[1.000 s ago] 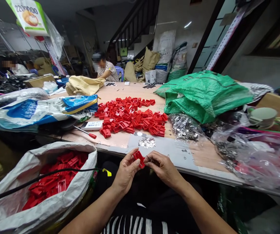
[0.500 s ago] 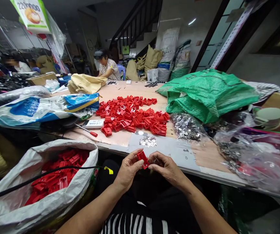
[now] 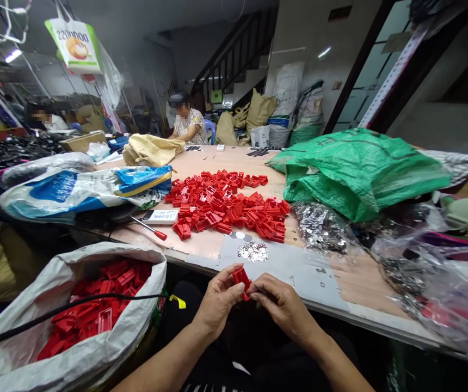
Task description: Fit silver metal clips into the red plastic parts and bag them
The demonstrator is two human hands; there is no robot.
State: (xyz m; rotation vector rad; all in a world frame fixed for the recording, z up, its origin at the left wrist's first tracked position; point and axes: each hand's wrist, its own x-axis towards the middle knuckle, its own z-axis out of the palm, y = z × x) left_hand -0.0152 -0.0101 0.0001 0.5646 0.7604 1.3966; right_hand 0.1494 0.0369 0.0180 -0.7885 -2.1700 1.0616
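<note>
Over the table's front edge, my left hand [image 3: 216, 302] pinches a red plastic part [image 3: 241, 279], a small tilted frame-like piece, between thumb and fingers. My right hand [image 3: 283, 305] is closed at the part's lower right end, its thumb and fingertips pressed together. Whatever small thing those fingertips hold is too hidden to name. Just beyond both hands, a little heap of shiny metal pieces [image 3: 252, 251] lies on a grey sheet [image 3: 299, 275]. Behind it spreads a loose pile of similar red parts [image 3: 226, 207].
A white sack [image 3: 144, 256] holding more red parts stands at left, crossed by a black cord [image 3: 54, 313]. A red-handled screwdriver [image 3: 159, 234] lies by a white box [image 3: 160, 217]. At right are a green sack [image 3: 364, 169] and bagged metal pieces [image 3: 324, 226]. A person [image 3: 191, 122] sits opposite.
The view has tipped up slightly, so the scene sits lower. My right fingertips have shifted against the red part's lower end; my left hand still holds it.
</note>
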